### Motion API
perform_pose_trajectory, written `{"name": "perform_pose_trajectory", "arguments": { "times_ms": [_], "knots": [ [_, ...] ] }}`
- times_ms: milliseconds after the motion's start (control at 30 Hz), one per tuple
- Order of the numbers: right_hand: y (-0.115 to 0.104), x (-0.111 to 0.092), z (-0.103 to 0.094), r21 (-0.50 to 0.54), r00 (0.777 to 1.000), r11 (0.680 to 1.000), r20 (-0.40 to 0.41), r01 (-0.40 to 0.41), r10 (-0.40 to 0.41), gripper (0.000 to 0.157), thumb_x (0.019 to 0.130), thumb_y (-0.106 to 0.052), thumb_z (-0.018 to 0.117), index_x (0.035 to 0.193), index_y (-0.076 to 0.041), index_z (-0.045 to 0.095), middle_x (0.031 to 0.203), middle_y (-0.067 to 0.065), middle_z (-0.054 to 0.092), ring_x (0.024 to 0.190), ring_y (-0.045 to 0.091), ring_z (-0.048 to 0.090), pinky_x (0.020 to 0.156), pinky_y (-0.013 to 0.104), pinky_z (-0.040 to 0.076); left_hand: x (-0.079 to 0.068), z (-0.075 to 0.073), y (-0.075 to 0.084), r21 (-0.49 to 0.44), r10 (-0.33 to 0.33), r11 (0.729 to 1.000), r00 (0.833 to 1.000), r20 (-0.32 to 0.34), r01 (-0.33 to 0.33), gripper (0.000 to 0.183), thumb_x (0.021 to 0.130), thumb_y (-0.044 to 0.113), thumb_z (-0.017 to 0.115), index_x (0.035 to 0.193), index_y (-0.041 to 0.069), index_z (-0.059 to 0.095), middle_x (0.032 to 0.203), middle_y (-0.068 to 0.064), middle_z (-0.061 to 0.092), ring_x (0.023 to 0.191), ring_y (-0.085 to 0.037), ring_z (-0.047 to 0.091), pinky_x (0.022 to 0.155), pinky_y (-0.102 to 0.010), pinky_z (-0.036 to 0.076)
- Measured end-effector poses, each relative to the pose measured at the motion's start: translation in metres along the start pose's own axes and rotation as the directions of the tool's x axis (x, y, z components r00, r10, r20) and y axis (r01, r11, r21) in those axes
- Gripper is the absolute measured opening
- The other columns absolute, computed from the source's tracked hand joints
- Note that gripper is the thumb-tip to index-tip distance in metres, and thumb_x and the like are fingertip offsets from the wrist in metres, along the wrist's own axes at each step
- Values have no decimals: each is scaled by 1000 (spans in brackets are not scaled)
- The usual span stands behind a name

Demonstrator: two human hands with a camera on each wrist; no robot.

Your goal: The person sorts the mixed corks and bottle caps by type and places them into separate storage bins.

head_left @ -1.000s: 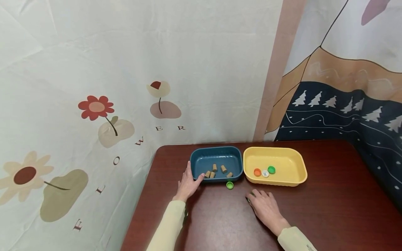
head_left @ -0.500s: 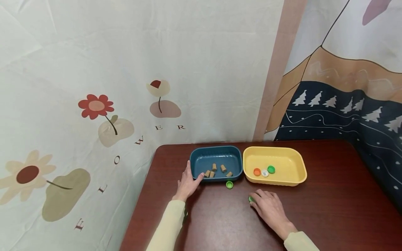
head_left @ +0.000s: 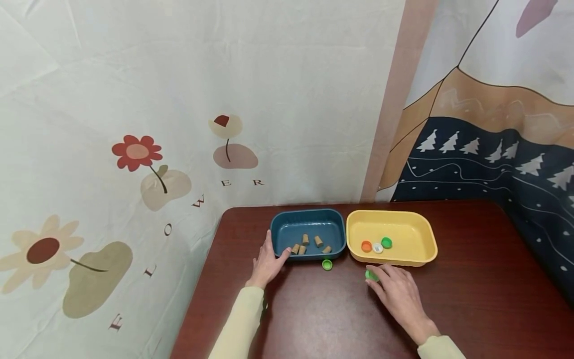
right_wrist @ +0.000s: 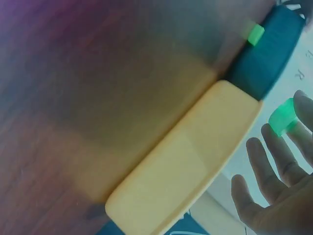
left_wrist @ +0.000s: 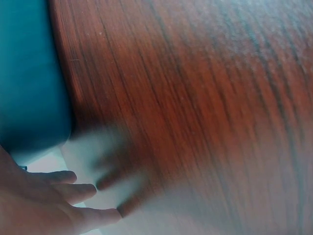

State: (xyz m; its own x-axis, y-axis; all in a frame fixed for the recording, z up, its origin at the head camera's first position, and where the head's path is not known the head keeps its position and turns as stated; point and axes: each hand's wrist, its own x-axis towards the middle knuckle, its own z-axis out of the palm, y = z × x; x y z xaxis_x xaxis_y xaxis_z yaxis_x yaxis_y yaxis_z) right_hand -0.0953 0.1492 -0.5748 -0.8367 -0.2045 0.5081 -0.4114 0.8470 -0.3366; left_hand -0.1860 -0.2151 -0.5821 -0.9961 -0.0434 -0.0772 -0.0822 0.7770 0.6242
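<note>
My right hand [head_left: 400, 295] pinches a green bottle cap [head_left: 370, 275] between thumb and fingers, just in front of the yellow container [head_left: 419, 234]. In the right wrist view the cap [right_wrist: 282, 117] sits at the fingertips, the other fingers spread apart. My left hand [head_left: 266, 265] rests against the near left corner of the blue container [head_left: 309, 224], fingers straight along its side and thumb at the front rim. Several corks [head_left: 305, 239] lie inside the blue container. The yellow one holds an orange cap [head_left: 366, 246], a white cap [head_left: 377, 248] and a green cap [head_left: 386, 243].
Another green cap [head_left: 327, 265] lies on the dark red-brown table [head_left: 323, 319], close to the front of the blue container. Both containers stand side by side near the back edge. Behind them hangs a printed curtain [head_left: 305, 124].
My right hand has moved right and toward the yellow container with the green cap, which now shows more clearly at its fingertips. The left hand has stayed at the blue container.
</note>
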Motion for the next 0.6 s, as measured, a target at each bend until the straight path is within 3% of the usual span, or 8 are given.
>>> {"name": "perform_pose_trajectory", "arguments": {
  "times_ms": [333,600],
  "knots": [
    [24,14,-21,-2,991,1000,-134,-18,18,41,79,-16,89,117,-8,76,100,9,71,93,34,68,79,57,48,-1,-1,1,6,-5,1000,1000,4,5,100,98,64,57,168,15,5,171,-16,21,153,-47,23,113,-78,14],
    [51,26,-30,-51,990,996,-128,-70,63,43,80,-12,88,121,-5,74,103,18,71,100,42,66,79,61,47,0,0,0,11,-1,1000,1000,4,0,101,98,65,56,168,14,5,171,-16,21,153,-46,24,113,-78,15]
  ]
}}
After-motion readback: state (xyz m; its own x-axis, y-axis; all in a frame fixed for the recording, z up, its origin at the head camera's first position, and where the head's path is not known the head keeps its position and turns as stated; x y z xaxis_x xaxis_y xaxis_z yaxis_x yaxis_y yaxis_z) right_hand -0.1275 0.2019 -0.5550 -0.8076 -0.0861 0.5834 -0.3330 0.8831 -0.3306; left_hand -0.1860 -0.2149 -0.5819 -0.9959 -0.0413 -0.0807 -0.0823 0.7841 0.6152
